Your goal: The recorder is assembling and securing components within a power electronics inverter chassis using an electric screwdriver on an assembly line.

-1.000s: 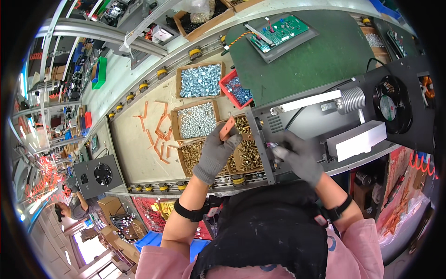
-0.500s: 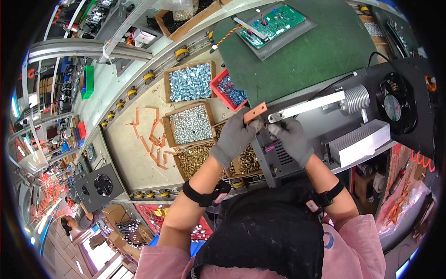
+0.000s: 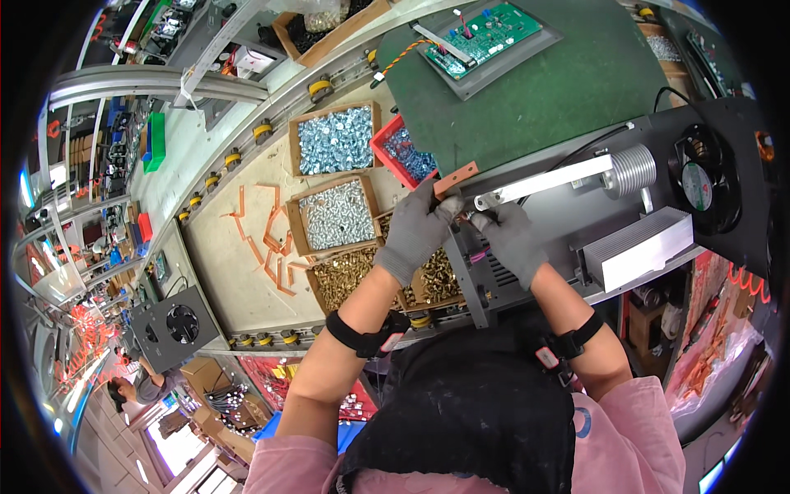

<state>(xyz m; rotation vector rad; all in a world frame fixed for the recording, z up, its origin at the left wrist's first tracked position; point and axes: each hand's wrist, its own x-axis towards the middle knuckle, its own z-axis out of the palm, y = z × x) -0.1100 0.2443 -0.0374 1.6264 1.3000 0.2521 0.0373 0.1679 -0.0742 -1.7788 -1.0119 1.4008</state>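
A flat copper bar [image 3: 456,178] with holes sticks out past the fingers of my left hand [image 3: 413,229], gloved in grey and closed around it. Close beside it, my right hand [image 3: 512,240], also gloved, has its fingertips pinched together; whatever they hold is too small or hidden to name. Both hands meet over the near-left end of a dark metal chassis [image 3: 559,212]. Just above my right fingers lies the end of a silver flat bar [image 3: 547,181] that runs to a ribbed silver cylinder [image 3: 632,171]. Purple wires [image 3: 478,257] show below the right fingertips.
Boxes of blue-silver screws [image 3: 336,142], silver screws [image 3: 338,216] and brass-coloured fasteners [image 3: 347,280] stand left of my hands, near a red bin [image 3: 401,156]. Loose copper strips [image 3: 267,239] lie farther left. A green circuit board [image 3: 485,41] rests on the green mat [image 3: 535,115]. A finned heatsink [image 3: 640,249] sits right.
The copper bar in my left hand has shifted slightly up and to the right. My right fingertips have moved slightly up and left, nearer the left fingers.
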